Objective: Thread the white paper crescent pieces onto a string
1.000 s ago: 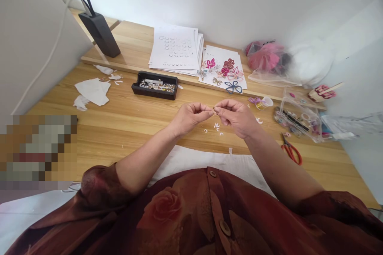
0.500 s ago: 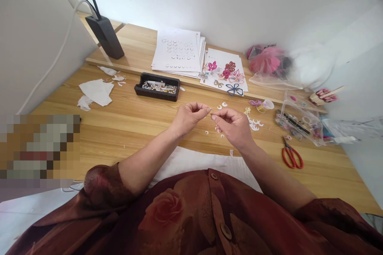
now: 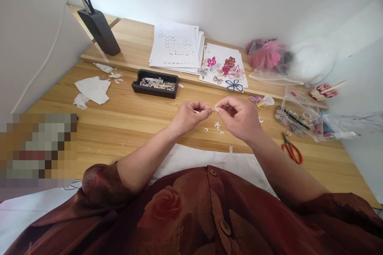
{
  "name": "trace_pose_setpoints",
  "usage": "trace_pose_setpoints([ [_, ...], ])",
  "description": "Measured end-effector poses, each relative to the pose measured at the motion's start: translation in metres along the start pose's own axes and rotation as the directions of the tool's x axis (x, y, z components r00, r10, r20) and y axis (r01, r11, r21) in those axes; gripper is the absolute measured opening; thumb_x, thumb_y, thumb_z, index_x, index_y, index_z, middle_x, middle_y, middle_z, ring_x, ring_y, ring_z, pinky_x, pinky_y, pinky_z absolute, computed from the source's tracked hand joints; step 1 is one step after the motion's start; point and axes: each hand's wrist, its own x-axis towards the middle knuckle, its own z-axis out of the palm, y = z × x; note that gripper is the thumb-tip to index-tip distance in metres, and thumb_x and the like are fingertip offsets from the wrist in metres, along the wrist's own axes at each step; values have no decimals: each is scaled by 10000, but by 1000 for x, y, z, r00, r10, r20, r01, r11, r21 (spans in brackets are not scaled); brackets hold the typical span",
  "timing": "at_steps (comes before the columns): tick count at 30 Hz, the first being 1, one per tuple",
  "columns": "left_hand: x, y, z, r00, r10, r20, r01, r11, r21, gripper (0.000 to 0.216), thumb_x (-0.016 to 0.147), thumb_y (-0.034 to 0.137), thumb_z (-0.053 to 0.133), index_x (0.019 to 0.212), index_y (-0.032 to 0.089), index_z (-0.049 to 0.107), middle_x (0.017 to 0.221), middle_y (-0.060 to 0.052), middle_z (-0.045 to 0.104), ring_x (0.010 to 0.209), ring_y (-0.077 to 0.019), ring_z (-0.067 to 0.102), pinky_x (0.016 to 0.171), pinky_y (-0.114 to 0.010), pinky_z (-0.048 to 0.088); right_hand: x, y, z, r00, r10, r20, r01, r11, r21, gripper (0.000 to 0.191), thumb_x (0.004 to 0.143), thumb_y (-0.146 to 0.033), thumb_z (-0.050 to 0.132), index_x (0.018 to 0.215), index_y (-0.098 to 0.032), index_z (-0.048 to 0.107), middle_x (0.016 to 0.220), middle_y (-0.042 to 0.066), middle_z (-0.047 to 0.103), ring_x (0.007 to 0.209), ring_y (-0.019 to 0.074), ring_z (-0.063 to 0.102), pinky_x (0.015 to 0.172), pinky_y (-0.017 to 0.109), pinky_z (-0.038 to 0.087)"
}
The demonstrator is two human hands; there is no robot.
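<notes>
Above the middle of the table, my left hand [image 3: 189, 117] and my right hand [image 3: 241, 119] meet fingertip to fingertip, each in a pinch. A tiny gold-coloured bit [image 3: 213, 110] shows where the fingertips come together; it is too small to name. A sliver of white shows between the curled fingers of my left hand. Just under the fingertips lie several white crescent-shaped cutouts [image 3: 217, 126] on the wood. My right hand covers part of the table behind it, with another white crescent [image 3: 261, 120] peeking out at its right.
A black tray [image 3: 155, 92] of beads stands behind my left hand. Orange-handled scissors [image 3: 292, 150] and a clear plastic box [image 3: 317, 127] lie right. Paper sheets [image 3: 175, 48] and coloured flower shapes [image 3: 230, 62] rest on the raised ledge. White scraps [image 3: 92, 89] lie left.
My right hand has shifted up and slightly right, and its fingertips now meet those of my left hand. It now covers most of the crescent pile at the right. The view has shifted slightly.
</notes>
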Motion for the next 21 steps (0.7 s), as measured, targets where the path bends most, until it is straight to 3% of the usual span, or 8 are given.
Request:
trace_pose_setpoints([
  [4, 1, -3, -1, 999, -26, 33, 27, 998, -52, 271, 714, 410, 838, 773, 159, 752, 753, -11, 712, 668, -110, 545, 681, -275, 419, 10, 5, -3, 995, 78, 66, -83, 994, 67, 97, 863, -260, 700, 805, -190, 733, 690, 0, 677, 560, 102, 499, 531, 268, 376],
  [8, 1, -4, -1, 997, -42, 59, 49, 991, -128, 286, 703, 420, 860, 776, 162, 762, 750, -9, 709, 668, -108, 539, 681, -277, 409, 15, 15, 1, 972, 194, 131, -221, 945, 242, 170, 810, -359, 771, 784, -194, 743, 665, -4, 657, 563, 103, 497, 524, 268, 377],
  [12, 1, -5, -1, 998, -54, 42, 61, 980, -188, 307, 686, 439, 880, 775, 166, 771, 778, -23, 737, 696, -120, 567, 730, -291, 445, 11, 24, 10, 891, 365, 269, -453, 742, 495, 338, 672, -482, 895, 764, -209, 717, 573, -52, 564, 481, 83, 442, 461, 252, 352],
  [15, 1, -4, 0, 998, -65, 13, 66, 972, -223, 310, 679, 449, 883, 746, 172, 761, 775, -30, 743, 717, -131, 587, 769, -303, 470, 3, 27, 17, 832, 444, 332, -552, 605, 574, 415, 602, -508, 942, 752, -208, 699, 585, -50, 583, 477, 79, 470, 451, 237, 366],
  [18, 1, -5, 0, 997, -79, -25, 71, 969, -238, 316, 665, 452, 892, 731, 176, 752, 767, -28, 739, 723, -135, 589, 772, -304, 473, -4, 26, 21, 855, 440, 273, -511, 629, 586, 368, 644, -476, 924, 736, -206, 692, 576, -46, 592, 470, 81, 480, 460, 242, 383],
  [21, 2, -6, 1, 994, -80, -73, 62, 972, -229, 323, 657, 452, 896, 733, 175, 748, 769, -24, 732, 712, -130, 573, 743, -297, 458, -9, 22, 23, 914, 371, 162, -400, 768, 501, 266, 737, -428, 856, 753, -208, 708, 539, -46, 573, 472, 101, 486, 483, 269, 408],
])
